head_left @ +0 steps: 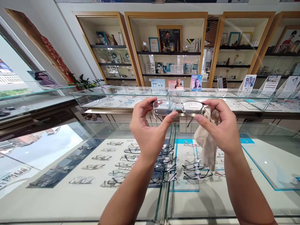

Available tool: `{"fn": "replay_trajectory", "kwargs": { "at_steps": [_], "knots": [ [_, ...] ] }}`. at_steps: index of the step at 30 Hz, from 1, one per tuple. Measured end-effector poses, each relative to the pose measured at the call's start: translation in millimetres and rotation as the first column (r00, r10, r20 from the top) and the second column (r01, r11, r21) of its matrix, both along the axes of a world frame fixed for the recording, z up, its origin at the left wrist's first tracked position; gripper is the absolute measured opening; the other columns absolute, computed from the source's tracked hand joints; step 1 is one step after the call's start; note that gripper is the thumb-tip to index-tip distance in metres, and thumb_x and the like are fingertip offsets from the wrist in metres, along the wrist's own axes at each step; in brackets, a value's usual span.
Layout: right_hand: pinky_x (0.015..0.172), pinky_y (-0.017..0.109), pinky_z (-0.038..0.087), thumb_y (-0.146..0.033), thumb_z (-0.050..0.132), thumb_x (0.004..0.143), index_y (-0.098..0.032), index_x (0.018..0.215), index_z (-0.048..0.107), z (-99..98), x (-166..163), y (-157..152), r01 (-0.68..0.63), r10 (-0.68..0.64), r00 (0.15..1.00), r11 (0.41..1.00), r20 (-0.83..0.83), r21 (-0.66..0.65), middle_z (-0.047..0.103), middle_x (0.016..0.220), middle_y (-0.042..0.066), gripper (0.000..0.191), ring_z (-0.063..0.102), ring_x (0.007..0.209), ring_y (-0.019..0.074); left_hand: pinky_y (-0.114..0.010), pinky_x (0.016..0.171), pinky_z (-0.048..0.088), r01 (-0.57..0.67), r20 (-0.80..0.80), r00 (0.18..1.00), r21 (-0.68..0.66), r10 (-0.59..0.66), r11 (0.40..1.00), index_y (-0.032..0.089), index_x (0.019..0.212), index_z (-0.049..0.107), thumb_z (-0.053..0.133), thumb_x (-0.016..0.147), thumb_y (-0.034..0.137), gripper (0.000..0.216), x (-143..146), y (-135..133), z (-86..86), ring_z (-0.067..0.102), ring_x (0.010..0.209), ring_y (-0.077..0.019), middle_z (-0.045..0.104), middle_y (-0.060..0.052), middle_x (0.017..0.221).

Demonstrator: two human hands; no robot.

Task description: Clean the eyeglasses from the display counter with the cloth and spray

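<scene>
1. Dark-rimmed, clear-lensed eyeglasses (172, 107) are held up between the left hand (150, 126) and right hand (221, 128).
2. Left fingers pinch one end; right fingers grip the other (a limp beige cloth (207, 145) hangs from them).
3. Below the fingers, rows of thin-rimmed spectacles (192, 175) lie inside clear glass display cases (58, 203).
</scene>
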State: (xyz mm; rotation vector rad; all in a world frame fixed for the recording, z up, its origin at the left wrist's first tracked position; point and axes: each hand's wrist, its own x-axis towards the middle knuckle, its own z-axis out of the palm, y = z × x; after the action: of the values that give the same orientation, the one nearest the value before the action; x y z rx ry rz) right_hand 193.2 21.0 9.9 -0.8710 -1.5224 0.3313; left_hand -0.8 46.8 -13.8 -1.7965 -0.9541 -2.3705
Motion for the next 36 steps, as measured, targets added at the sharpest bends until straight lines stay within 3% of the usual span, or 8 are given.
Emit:
{"fn": "replay_trajectory", "kwargs": {
  "at_steps": [6, 11, 36],
  "knots": [
    [0.082, 0.035, 0.055, -0.045, 0.083, 0.084, -0.027, 0.108, 0.066, -0.6, 5, 3, 0.024, -0.024, 1.000, 0.997, 0.008, 0.078, 0.066, 0.094, 0.001, 0.035, 0.062, 0.083, 0.0184, -0.040, 0.103, 0.054, -0.025, -0.120, 0.992, 0.017, 0.027, 1.000, 0.031, 0.130, 0.065, 0.082, 0.086, 0.044, 0.049, -7, 5, -1.6, 0.063, 0.120, -0.0241, 0.065, -0.006, 0.127],
    [0.081, 0.036, 0.055, -0.046, 0.081, 0.085, -0.027, 0.109, 0.067, -0.1, 7, 4, 0.082, -0.088, 0.995, 0.987, 0.044, 0.135, 0.066, 0.098, 0.002, 0.033, 0.063, 0.086, 0.0202, -0.039, 0.097, 0.054, -0.058, -0.137, 0.989, -0.004, 0.057, 0.998, 0.036, 0.132, 0.068, 0.083, 0.085, 0.044, 0.049, -10, 7, -1.2, 0.063, 0.112, -0.0227, 0.065, -0.004, 0.119],
    [0.102, 0.050, 0.052, -0.053, 0.078, 0.087, -0.027, 0.112, 0.071, -3.8, 11, 9, 0.218, -0.255, 0.958, 0.943, 0.128, 0.251, 0.076, 0.115, 0.005, 0.037, 0.067, 0.115, 0.0290, -0.039, 0.093, 0.053, -0.175, -0.110, 0.978, 0.006, 0.175, 0.985, 0.025, 0.116, 0.070, 0.087, 0.080, 0.046, 0.045, -3, -2, 4.0, 0.068, 0.105, -0.0221, 0.072, -0.004, 0.109]
  ]
}}
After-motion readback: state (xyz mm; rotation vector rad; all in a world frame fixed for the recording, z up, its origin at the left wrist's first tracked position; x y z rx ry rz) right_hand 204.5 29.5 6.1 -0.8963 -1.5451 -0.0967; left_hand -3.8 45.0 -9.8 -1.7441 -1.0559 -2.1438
